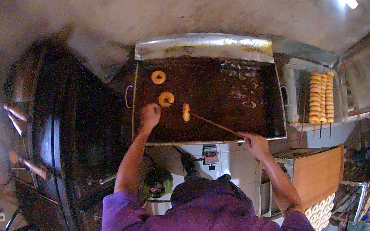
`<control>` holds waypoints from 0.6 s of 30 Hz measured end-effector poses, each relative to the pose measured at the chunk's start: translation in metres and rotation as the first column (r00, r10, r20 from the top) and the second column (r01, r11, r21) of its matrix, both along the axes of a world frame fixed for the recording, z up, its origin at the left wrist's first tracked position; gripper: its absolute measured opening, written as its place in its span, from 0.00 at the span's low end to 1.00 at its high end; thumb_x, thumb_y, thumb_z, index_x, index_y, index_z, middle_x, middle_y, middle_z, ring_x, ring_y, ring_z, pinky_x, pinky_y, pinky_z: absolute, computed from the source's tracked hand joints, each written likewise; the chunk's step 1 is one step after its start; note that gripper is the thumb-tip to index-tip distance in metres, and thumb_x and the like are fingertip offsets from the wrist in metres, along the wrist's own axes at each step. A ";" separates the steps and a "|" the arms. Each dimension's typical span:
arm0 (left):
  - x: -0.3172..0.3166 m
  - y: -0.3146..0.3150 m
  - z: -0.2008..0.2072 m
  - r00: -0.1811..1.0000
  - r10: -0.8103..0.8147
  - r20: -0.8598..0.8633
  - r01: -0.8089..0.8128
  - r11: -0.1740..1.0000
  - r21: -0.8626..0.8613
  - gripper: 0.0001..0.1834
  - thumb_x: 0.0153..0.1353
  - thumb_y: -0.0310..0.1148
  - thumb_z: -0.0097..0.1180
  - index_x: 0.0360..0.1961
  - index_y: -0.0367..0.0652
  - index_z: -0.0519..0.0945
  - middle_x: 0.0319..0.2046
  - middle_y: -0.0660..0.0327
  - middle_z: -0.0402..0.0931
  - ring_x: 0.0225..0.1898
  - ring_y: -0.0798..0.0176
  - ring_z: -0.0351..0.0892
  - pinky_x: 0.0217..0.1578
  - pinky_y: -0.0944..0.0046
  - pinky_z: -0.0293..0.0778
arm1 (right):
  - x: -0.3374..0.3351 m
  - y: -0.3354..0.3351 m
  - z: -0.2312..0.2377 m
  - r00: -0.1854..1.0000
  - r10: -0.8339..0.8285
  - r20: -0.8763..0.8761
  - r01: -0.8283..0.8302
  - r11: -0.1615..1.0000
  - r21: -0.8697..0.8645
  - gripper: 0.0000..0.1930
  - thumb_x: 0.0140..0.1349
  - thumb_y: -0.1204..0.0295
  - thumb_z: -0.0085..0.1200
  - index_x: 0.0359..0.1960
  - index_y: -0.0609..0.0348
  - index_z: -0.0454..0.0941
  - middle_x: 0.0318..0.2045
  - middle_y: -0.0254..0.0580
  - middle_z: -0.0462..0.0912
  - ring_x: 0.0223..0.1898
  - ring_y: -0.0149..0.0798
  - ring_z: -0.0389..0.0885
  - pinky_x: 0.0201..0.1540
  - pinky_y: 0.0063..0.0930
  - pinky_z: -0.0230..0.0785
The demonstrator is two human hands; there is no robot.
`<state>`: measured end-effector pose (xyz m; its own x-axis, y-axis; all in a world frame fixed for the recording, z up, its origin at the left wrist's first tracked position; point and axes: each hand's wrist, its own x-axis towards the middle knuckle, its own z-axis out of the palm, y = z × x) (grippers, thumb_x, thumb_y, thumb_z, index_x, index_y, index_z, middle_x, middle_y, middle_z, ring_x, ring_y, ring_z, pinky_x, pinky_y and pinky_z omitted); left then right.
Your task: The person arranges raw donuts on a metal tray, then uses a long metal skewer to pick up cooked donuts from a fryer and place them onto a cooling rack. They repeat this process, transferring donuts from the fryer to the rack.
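Note:
A wide fryer (139, 94) full of dark oil lies in front of me. My right hand (255, 144) is closed round a thin stick (219, 126) at the near edge, and the stick slants left over the oil. At its far end is a golden doughnut (186, 113), seen edge-on. My left hand (150, 116) is curled over the near left part of the fryer, just below another doughnut (162, 98). A small dark line crosses that ring; whatever the left fingers hold is too small to tell. Behind it floats one more doughnut (158, 77).
Right of the fryer, a tray (292, 84) bears rows of doughnuts (322, 97) threaded on rods. Pale dough rings (322, 212) lie at the lower right, near an orange-brown board (319, 176). A large dark cabinet (84, 133) stands at left. A control box (210, 154) sits below the fryer's front edge.

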<state>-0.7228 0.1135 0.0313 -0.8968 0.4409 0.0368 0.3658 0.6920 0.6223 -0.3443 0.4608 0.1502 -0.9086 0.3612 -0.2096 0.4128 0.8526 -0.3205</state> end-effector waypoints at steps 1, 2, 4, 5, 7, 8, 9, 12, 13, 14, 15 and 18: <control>-0.013 0.000 -0.008 0.988 0.066 -0.139 -0.066 0.998 0.003 0.08 0.60 0.34 0.60 0.32 0.42 0.86 0.31 0.48 0.85 0.36 0.39 0.85 0.38 0.46 0.80 | -0.001 -0.007 0.003 1.000 0.008 0.029 -0.009 0.999 0.051 0.20 0.66 0.66 0.55 0.58 0.28 0.84 0.38 0.46 0.89 0.34 0.52 0.88 0.37 0.47 0.81; -0.030 -0.009 -0.020 0.951 0.142 -0.274 -0.143 0.990 0.017 0.08 0.60 0.34 0.60 0.31 0.41 0.85 0.31 0.47 0.85 0.36 0.39 0.85 0.38 0.45 0.80 | -0.003 -0.012 0.007 0.998 0.026 0.060 -0.032 0.994 0.103 0.20 0.66 0.66 0.54 0.58 0.29 0.84 0.37 0.46 0.89 0.33 0.52 0.88 0.36 0.48 0.81; -0.055 -0.036 -0.051 0.876 0.189 -0.443 -0.210 0.978 0.002 0.08 0.59 0.33 0.59 0.30 0.40 0.84 0.30 0.45 0.84 0.36 0.38 0.85 0.38 0.43 0.79 | -0.013 -0.022 0.010 0.997 0.070 0.041 -0.075 0.988 0.138 0.21 0.65 0.68 0.53 0.57 0.29 0.85 0.36 0.47 0.89 0.33 0.52 0.88 0.36 0.48 0.81; -0.064 -0.054 -0.067 0.862 0.160 -0.481 -0.203 0.978 -0.039 0.09 0.59 0.33 0.58 0.29 0.39 0.84 0.30 0.44 0.84 0.36 0.37 0.84 0.39 0.42 0.79 | -0.021 -0.027 0.010 0.995 0.095 -0.009 -0.093 0.988 0.120 0.21 0.65 0.68 0.53 0.58 0.29 0.84 0.36 0.47 0.89 0.33 0.53 0.88 0.36 0.49 0.81; -0.075 -0.049 -0.065 0.908 0.102 -0.407 -0.170 0.976 -0.135 0.09 0.58 0.34 0.58 0.29 0.39 0.83 0.30 0.43 0.83 0.36 0.37 0.84 0.39 0.41 0.79 | -0.023 -0.030 0.010 0.998 0.066 0.005 -0.066 0.993 0.097 0.21 0.65 0.68 0.53 0.58 0.30 0.84 0.38 0.47 0.89 0.35 0.53 0.88 0.38 0.49 0.81; -0.076 -0.025 -0.061 0.957 0.091 -0.276 -0.144 0.973 -0.180 0.09 0.58 0.34 0.59 0.29 0.39 0.84 0.30 0.43 0.83 0.36 0.36 0.84 0.38 0.41 0.79 | -0.020 -0.029 0.011 0.996 0.026 0.082 -0.034 0.994 0.103 0.21 0.65 0.68 0.53 0.59 0.30 0.84 0.40 0.47 0.89 0.37 0.53 0.88 0.39 0.49 0.81; -0.076 -0.009 -0.054 0.986 0.082 -0.148 -0.115 0.966 -0.231 0.09 0.58 0.34 0.59 0.29 0.39 0.84 0.30 0.42 0.83 0.36 0.36 0.84 0.38 0.40 0.79 | -0.018 -0.028 0.012 0.989 -0.012 0.151 -0.004 0.995 0.103 0.21 0.66 0.68 0.53 0.59 0.30 0.83 0.43 0.46 0.89 0.39 0.53 0.88 0.40 0.49 0.81; -0.072 -0.012 -0.047 0.958 0.093 -0.270 -0.121 0.988 -0.091 0.09 0.58 0.35 0.60 0.30 0.40 0.84 0.31 0.43 0.83 0.36 0.36 0.84 0.38 0.41 0.79 | -0.029 -0.025 -0.028 0.999 0.048 -0.004 -0.048 0.998 0.048 0.20 0.68 0.66 0.53 0.60 0.32 0.83 0.48 0.46 0.88 0.43 0.54 0.88 0.44 0.48 0.82; -0.069 -0.017 -0.045 0.958 0.087 -0.274 -0.105 0.993 -0.055 0.09 0.59 0.35 0.59 0.31 0.41 0.84 0.31 0.44 0.83 0.36 0.36 0.84 0.38 0.41 0.79 | -0.033 -0.026 -0.036 0.998 0.053 -0.032 -0.052 0.999 0.010 0.20 0.68 0.66 0.53 0.60 0.33 0.82 0.49 0.46 0.88 0.44 0.55 0.88 0.45 0.48 0.82; -0.069 -0.023 -0.040 0.954 0.090 -0.284 -0.100 0.995 -0.021 0.09 0.59 0.35 0.59 0.31 0.41 0.84 0.31 0.45 0.83 0.36 0.36 0.84 0.39 0.42 0.79 | -0.046 -0.030 -0.040 0.999 0.040 -0.031 -0.042 0.998 -0.056 0.19 0.69 0.65 0.53 0.60 0.34 0.82 0.50 0.46 0.88 0.44 0.55 0.88 0.46 0.48 0.82; -0.068 -0.021 -0.033 0.953 0.082 -0.291 -0.079 0.997 0.021 0.08 0.60 0.35 0.59 0.32 0.41 0.84 0.31 0.45 0.83 0.37 0.35 0.84 0.39 0.42 0.79 | -0.051 -0.031 -0.048 1.000 0.013 -0.023 -0.016 0.993 -0.114 0.19 0.69 0.65 0.53 0.60 0.35 0.82 0.50 0.46 0.88 0.45 0.55 0.88 0.47 0.48 0.82; -0.050 0.002 0.011 0.967 0.120 -0.225 -0.119 0.993 0.017 0.09 0.65 0.35 0.57 0.37 0.41 0.85 0.34 0.46 0.85 0.39 0.36 0.84 0.43 0.44 0.80 | -0.055 -0.032 -0.099 0.945 -0.057 -0.322 0.019 0.992 -0.121 0.19 0.69 0.63 0.53 0.60 0.34 0.82 0.49 0.47 0.88 0.44 0.56 0.88 0.48 0.48 0.82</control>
